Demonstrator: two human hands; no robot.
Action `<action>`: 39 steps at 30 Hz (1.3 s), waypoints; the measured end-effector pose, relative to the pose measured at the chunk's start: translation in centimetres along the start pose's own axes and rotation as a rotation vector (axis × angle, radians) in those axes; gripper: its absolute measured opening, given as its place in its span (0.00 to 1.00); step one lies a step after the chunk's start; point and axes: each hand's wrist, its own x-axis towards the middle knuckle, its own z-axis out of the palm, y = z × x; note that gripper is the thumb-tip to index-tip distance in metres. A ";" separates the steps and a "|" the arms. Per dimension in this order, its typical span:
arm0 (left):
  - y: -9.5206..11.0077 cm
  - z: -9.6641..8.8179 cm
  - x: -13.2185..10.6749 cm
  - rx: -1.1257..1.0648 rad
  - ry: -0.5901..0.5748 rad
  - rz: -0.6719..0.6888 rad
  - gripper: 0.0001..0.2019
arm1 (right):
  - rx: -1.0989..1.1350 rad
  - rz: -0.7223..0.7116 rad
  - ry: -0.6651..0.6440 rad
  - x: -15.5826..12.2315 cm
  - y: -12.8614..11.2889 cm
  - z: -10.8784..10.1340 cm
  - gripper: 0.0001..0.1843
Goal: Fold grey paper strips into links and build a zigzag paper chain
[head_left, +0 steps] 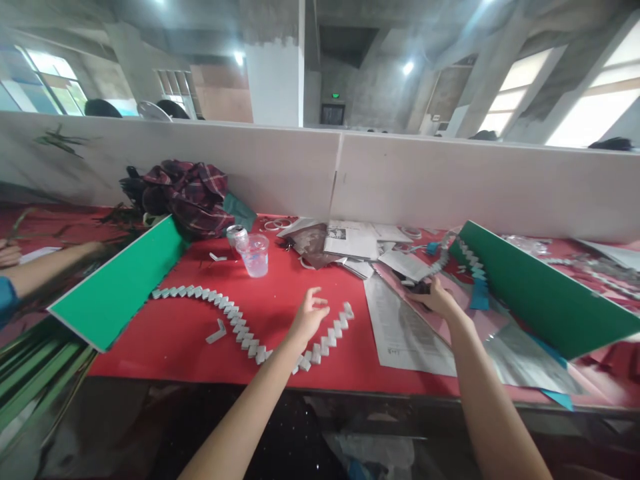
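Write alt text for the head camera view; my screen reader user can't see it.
A person's left hand hovers open over a folded paper chain on a red table, while the right hand grips a second chain above scattered papers. Green dividers, a plastic cup and a can stand behind.

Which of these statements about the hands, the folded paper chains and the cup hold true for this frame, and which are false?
1. The left hand hovers open above the folded paper chain on the red table. True.
2. The right hand is empty. False: it grips the end of a second paper chain.
3. The plastic cup lies tipped over. False: it stands upright.
4. A drink can stands beside the cup. True.
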 end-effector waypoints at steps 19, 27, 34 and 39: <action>-1.7 1.1 -0.8 0.977 -0.007 0.331 0.28 | -0.232 -0.057 -0.216 -3.5 2.7 -1.7 0.52; -1.2 1.3 -0.9 0.835 0.057 0.419 0.23 | -0.266 -0.150 -0.028 -9.7 1.7 -4.7 0.42; 0.1 2.9 -1.5 -0.021 -0.365 0.179 0.18 | 0.020 -0.387 0.110 -15.5 -6.7 -4.3 0.42; 0.3 3.2 -1.7 -0.339 -0.432 0.038 0.23 | 0.183 -0.475 0.067 -16.7 -11.9 -1.3 0.45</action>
